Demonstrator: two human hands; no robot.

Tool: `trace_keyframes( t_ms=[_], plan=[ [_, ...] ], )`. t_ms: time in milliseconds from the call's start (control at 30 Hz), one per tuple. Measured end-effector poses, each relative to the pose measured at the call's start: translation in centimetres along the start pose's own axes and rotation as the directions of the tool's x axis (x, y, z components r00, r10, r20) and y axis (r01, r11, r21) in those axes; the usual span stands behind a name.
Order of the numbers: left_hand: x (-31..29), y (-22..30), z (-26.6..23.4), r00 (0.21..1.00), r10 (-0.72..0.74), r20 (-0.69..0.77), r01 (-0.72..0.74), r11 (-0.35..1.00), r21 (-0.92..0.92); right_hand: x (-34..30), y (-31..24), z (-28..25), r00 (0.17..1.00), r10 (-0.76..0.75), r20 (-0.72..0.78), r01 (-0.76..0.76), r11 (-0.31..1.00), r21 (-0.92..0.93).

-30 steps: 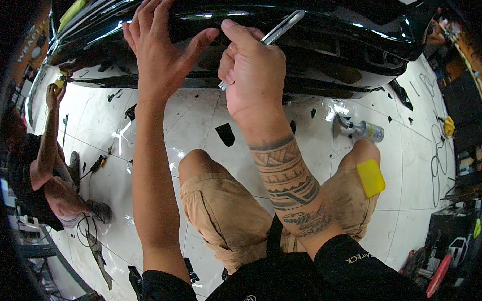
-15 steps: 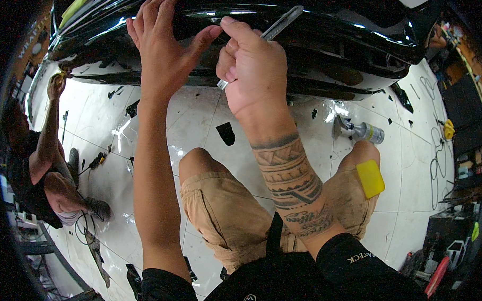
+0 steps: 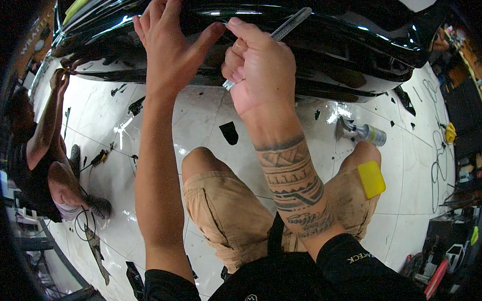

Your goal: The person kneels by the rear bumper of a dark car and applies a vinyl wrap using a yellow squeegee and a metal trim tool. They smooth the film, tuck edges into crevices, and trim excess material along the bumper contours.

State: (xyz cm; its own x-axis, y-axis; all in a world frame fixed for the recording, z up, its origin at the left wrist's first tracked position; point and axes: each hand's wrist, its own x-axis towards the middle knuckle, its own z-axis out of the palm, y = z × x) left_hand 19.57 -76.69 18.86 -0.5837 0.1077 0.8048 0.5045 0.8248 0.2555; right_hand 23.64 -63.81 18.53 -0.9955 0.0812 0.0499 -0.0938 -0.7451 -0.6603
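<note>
A glossy black car bumper (image 3: 336,54) spans the top of the view. My left hand (image 3: 169,55) lies against it with the fingers spread and the thumb stretched toward my right hand. My right hand (image 3: 264,62) is closed around a slim silver utility knife (image 3: 294,23), whose one end sticks out up and to the right and the other below the fingers. The thumb and forefinger of that hand are pinched at the bumper surface, close to my left thumb tip. Whatever lies between them is too small to make out.
A yellow squeegee card (image 3: 371,179) rests on my right thigh. Beyond my right knee, a spray bottle (image 3: 369,134) lies on the tiled floor among black film scraps (image 3: 229,134). At the left a person (image 3: 44,141) crouches by the bumper. A cable (image 3: 435,159) runs along the right.
Both my hands have shifted slightly right along the bumper, the right still gripping the knife. The crouching person now has both hands raised together at the bumper's edge.
</note>
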Motion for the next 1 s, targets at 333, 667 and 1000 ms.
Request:
trace_keyframes(
  t_ms=[333, 667, 1000],
  plan=[
    [0.1, -2.3, -0.1, 0.984, 0.157, -0.082, -0.153, 0.987, 0.046, -0.1, -0.3, -0.5, 0.999, 0.028, 0.025, -0.027, 0.999, -0.026],
    [0.0, -0.9, -0.5, 0.988, 0.127, -0.089, -0.123, 0.991, 0.042, -0.3, -0.1, -0.7, 0.999, 0.020, 0.048, -0.019, 0.999, -0.026],
    [-0.4, 0.0, 1.7, 0.984, -0.066, -0.166, 0.007, 0.943, -0.333, 0.3, 0.2, -1.6, 0.997, -0.035, 0.074, 0.039, 0.998, -0.052]
  ],
)
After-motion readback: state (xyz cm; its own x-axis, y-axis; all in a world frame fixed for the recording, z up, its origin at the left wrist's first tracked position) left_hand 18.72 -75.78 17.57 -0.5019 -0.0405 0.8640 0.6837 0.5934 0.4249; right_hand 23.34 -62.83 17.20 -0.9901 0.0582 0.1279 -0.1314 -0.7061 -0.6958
